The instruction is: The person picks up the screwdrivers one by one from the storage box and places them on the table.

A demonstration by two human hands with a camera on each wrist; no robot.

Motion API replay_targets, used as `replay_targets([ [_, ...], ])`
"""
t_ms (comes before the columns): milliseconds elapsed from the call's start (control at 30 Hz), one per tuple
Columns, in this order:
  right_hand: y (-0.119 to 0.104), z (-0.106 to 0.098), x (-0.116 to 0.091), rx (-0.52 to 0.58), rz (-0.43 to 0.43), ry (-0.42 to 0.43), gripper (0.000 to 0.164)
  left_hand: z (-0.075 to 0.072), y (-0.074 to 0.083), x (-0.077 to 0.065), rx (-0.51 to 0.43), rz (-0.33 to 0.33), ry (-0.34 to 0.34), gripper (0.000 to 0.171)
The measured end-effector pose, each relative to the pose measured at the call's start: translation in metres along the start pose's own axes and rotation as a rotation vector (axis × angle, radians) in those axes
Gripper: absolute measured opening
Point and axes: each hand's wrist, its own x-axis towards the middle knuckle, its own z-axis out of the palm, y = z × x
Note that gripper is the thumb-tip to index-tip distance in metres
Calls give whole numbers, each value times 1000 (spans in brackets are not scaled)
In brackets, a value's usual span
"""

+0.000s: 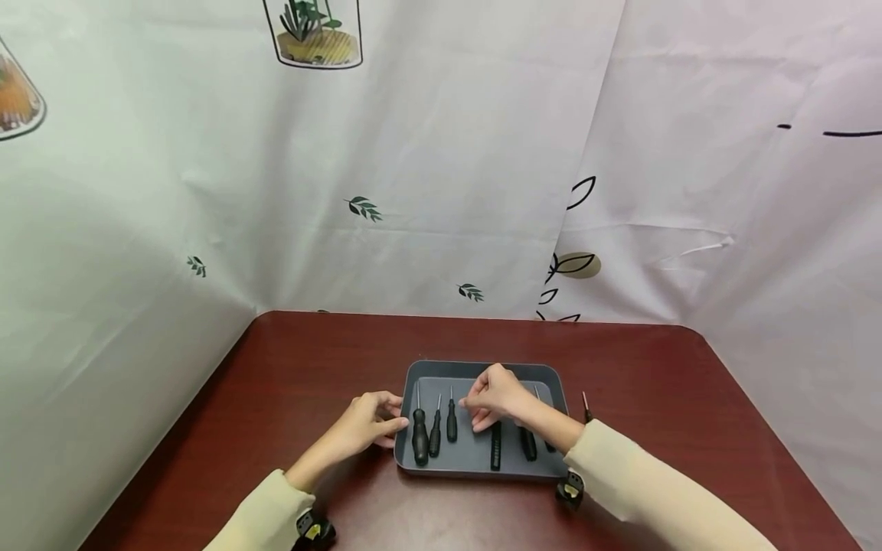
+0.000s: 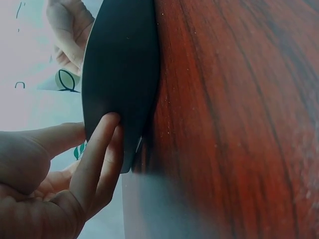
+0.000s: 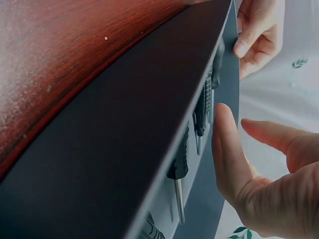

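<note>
A grey tray (image 1: 475,473) holds several black-handled screwdrivers lying in a row. My left hand (image 1: 368,421) grips its left side. In the left wrist view the thumb is at the rim and the fingers (image 2: 94,154) press the outer wall. Over the tray's middle is my right hand (image 1: 498,396), with nothing between thumb and fingers. Left of it lie a large screwdriver (image 1: 420,438) and two smaller ones, the nearest a short screwdriver (image 1: 451,422). A slim black handle (image 1: 496,448) shows below the right wrist. The right forearm partly hides another screwdriver (image 1: 527,444).
Right of the tray, a screwdriver with a reddish shaft (image 1: 586,405) shows behind the right sleeve. The tray stands on a dark red wooden table (image 1: 331,352). White patterned cloth (image 1: 413,153) hangs behind the table's far edge.
</note>
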Motion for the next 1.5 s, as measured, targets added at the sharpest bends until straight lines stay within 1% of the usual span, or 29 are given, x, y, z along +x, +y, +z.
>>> replay_targets([
  [200,1,3,4,-9,-9,-7,11,0,1,-1,-25,29,-3,43],
  [433,-1,9,5,-27,-17,-4,14,0,1,-1,-35,18,-3,43],
  [767,4,15,12,-32,-2,12,10,0,-1,2,-46,15,-8,42],
  [1000,6,19,14,-69,-2,24,14,1,2,0,-51,14,-4,43],
  [1267,3,22,14,-110,3,23,18,1,1,1,-32,5,-4,43],
  [1500,6,25,17,-148,-24,4,21,1,-1,3,-22,-1,1,42],
])
